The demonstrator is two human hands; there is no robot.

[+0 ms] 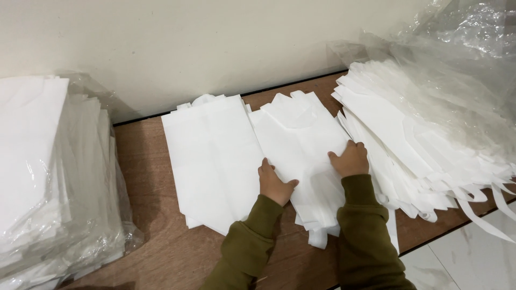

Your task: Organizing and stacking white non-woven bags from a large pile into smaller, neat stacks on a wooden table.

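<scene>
Olive-green sleeves (252,247) come up from the bottom edge over the wooden table (145,177). At far left sits a plastic-wrapped stack of white bags (48,177). The left hand (274,182) presses flat, fingers loose, where a flat pile of white bags (212,156) meets the white handled bag (301,145). The right hand (350,158), fingers curled, rests on that bag's right edge. A fanned heap of white bags (408,123) lies right.

To your left sits a plastic-wrapped stack of white sheets (43,177). Far right, a fanned heap of white bags (408,134) lies under loose clear plastic (462,48). Brown wooden table (145,177) below; pale wall (177,43) beyond; marbled floor (467,258) near right.
</scene>
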